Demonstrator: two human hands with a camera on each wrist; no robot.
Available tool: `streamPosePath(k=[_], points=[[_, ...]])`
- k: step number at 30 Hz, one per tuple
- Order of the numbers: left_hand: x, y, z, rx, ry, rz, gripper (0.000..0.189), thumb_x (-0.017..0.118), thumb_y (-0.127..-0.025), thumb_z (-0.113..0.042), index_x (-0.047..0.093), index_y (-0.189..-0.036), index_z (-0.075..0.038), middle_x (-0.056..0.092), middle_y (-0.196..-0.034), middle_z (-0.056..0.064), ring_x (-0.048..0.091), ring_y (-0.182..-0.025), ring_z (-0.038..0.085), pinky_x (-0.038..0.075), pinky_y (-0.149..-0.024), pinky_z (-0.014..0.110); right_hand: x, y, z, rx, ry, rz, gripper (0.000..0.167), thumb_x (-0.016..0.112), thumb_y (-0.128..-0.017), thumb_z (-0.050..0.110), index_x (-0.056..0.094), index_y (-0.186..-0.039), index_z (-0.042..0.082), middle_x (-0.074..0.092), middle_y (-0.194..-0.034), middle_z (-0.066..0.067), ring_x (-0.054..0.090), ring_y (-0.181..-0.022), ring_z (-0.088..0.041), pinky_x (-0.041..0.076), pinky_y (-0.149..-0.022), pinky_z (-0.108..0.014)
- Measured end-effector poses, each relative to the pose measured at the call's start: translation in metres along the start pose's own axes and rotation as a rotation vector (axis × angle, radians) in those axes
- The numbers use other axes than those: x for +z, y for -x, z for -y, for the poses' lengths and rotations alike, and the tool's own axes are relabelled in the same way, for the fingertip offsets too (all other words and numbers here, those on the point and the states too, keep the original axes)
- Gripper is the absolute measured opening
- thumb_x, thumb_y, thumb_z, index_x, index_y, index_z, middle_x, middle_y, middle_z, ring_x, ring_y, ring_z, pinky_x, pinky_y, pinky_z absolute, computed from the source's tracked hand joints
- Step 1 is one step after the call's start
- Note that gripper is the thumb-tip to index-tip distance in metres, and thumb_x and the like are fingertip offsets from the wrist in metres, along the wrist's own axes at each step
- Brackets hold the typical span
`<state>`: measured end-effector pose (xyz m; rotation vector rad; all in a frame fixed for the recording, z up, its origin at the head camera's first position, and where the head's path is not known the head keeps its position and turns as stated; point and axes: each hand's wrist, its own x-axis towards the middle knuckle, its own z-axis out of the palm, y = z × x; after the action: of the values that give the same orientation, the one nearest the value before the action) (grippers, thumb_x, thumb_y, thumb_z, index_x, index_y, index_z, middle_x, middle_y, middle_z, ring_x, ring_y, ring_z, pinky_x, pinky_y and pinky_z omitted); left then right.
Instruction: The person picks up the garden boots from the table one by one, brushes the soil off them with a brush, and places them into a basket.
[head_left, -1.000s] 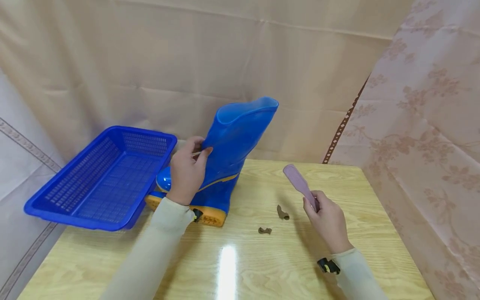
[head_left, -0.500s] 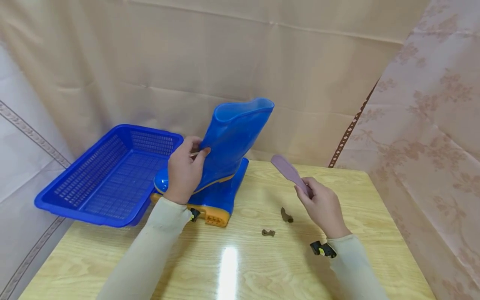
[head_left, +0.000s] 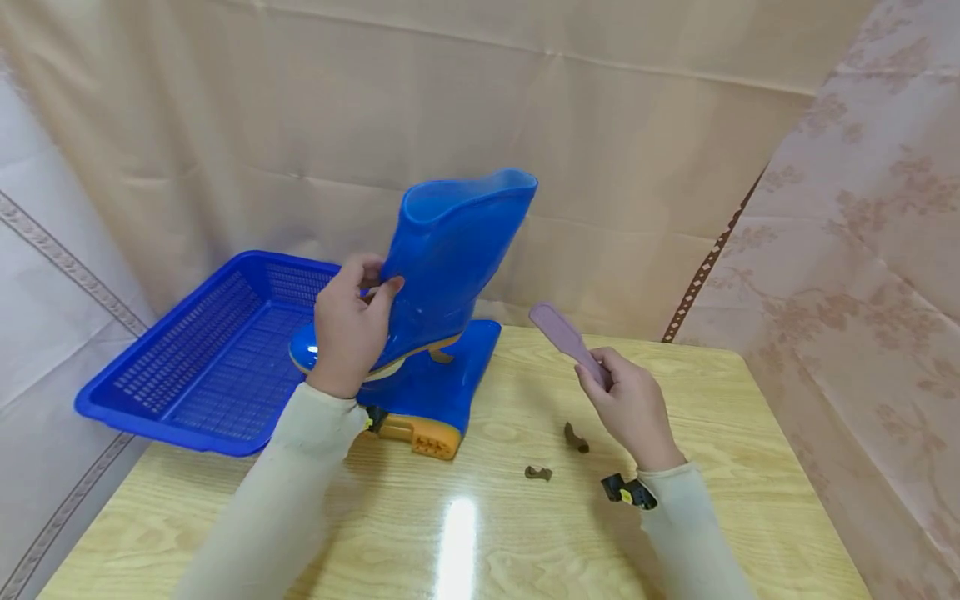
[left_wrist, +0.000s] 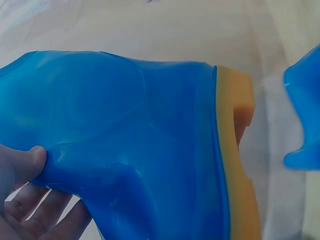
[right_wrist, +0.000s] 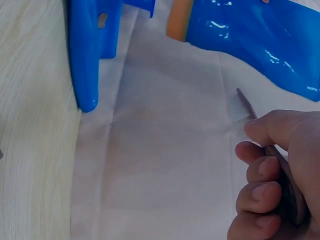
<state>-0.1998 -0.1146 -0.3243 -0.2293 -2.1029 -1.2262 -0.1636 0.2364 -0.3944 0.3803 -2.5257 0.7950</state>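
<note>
A blue rain boot (head_left: 453, 258) with a yellow sole is held up, tilted, its opening facing up and to the right. My left hand (head_left: 348, 325) pinches the back of its shaft, thumb on the near side, as the left wrist view shows. Beneath it a second blue rain boot (head_left: 450, 387) lies on its side on the table. To the right, my right hand (head_left: 628, 404) grips the handle of a purple brush (head_left: 558, 329). Pale bristles (right_wrist: 240, 107) show in the right wrist view, and the brush is apart from both boots.
A blue plastic basket (head_left: 161, 433) stands at the left, next to the boots. Two small brown scraps, a curved one (head_left: 576, 437) and a shorter one (head_left: 537, 472), lie on the wooden table (head_left: 675, 542). Curtains (head_left: 600, 183) hang behind the table.
The held boot has risen and shifted left, showing more of the boot lying below. My right hand has moved left and slightly up with the brush.
</note>
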Motion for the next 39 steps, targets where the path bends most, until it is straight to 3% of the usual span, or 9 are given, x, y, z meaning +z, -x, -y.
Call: streamPosePath(k=[5, 9, 13, 17, 23, 28, 34, 39], points=[[-0.026, -0.021, -0.004, -0.001, -0.035, -0.111, 0.020, 0.073, -0.099, -0.018, 0.067, -0.110, -0.002, 0.073, -0.102, 0.011, 0.072, -0.100, 0.021, 0.060, -0.083, 0.038, -0.001, 0.006, 0.006, 0.030, 0.003, 0.034, 0.011, 0.071, -0.099, 0.019, 0.074, -0.105, 0.009, 0.051, -0.062, 0.006, 0.040, -0.048, -0.007, 0.032, -0.044, -0.025], [-0.050, -0.033, -0.002, -0.046, -0.119, -0.141, 0.023, 0.071, -0.100, -0.023, 0.067, -0.110, -0.002, 0.074, -0.107, 0.008, 0.071, -0.102, 0.017, 0.054, -0.082, 0.022, -0.006, 0.011, 0.017, 0.001, -0.002, 0.057, 0.012, 0.072, -0.099, 0.019, 0.074, -0.105, 0.009, 0.050, -0.062, 0.007, 0.038, -0.047, -0.005, 0.031, -0.043, -0.025], [-0.073, -0.040, 0.006, -0.126, -0.190, -0.133, 0.028, 0.067, -0.102, -0.030, 0.065, -0.113, -0.005, 0.072, -0.114, 0.007, 0.067, -0.107, 0.018, 0.055, -0.088, 0.030, -0.011, 0.013, 0.025, -0.033, 0.014, 0.064, 0.011, 0.073, -0.098, 0.018, 0.073, -0.106, 0.010, 0.049, -0.061, 0.008, 0.037, -0.047, -0.004, 0.030, -0.042, -0.024], [-0.088, -0.046, 0.026, -0.213, -0.223, -0.151, 0.027, 0.064, -0.103, -0.034, 0.060, -0.113, -0.009, 0.065, -0.114, 0.006, 0.063, -0.112, 0.020, 0.051, -0.095, 0.037, -0.018, 0.014, 0.030, -0.051, 0.018, 0.062, 0.011, 0.074, -0.097, 0.018, 0.072, -0.105, 0.011, 0.048, -0.061, 0.010, 0.036, -0.045, -0.003, 0.030, -0.041, -0.024], [-0.107, -0.055, 0.065, -0.295, -0.287, -0.241, 0.011, 0.063, -0.103, -0.029, 0.056, -0.101, -0.020, 0.054, -0.097, -0.008, 0.052, -0.095, 0.007, 0.041, -0.085, 0.026, -0.022, 0.016, 0.033, -0.068, 0.006, 0.050, 0.011, 0.074, -0.097, 0.017, 0.073, -0.105, 0.012, 0.048, -0.061, 0.012, 0.035, -0.045, -0.002, 0.029, -0.041, -0.023], [-0.120, -0.058, 0.095, -0.379, -0.302, -0.298, 0.019, 0.063, -0.102, -0.027, 0.047, -0.092, -0.031, 0.046, -0.090, -0.015, 0.042, -0.084, -0.004, 0.036, -0.080, 0.021, -0.021, 0.017, 0.033, -0.064, 0.001, 0.049, 0.010, 0.074, -0.097, 0.017, 0.073, -0.105, 0.011, 0.049, -0.062, 0.011, 0.036, -0.047, -0.001, 0.030, -0.042, -0.023], [-0.125, -0.057, 0.128, -0.469, -0.254, -0.339, 0.026, 0.063, -0.102, -0.021, 0.043, -0.086, -0.028, 0.043, -0.087, -0.015, 0.042, -0.083, -0.005, 0.036, -0.080, 0.020, -0.020, 0.016, 0.031, -0.071, 0.016, 0.044, 0.010, 0.074, -0.097, 0.016, 0.073, -0.105, 0.011, 0.048, -0.062, 0.011, 0.034, -0.047, 0.000, 0.029, -0.042, -0.023], [-0.129, -0.058, 0.144, -0.581, -0.222, -0.311, 0.024, 0.060, -0.103, -0.022, 0.042, -0.088, -0.028, 0.041, -0.090, -0.015, 0.041, -0.086, -0.003, 0.036, -0.081, 0.023, -0.018, 0.015, 0.028, -0.082, 0.017, 0.043, 0.012, 0.075, -0.096, 0.015, 0.073, -0.107, 0.010, 0.048, -0.062, 0.011, 0.034, -0.047, 0.000, 0.029, -0.041, -0.022]])
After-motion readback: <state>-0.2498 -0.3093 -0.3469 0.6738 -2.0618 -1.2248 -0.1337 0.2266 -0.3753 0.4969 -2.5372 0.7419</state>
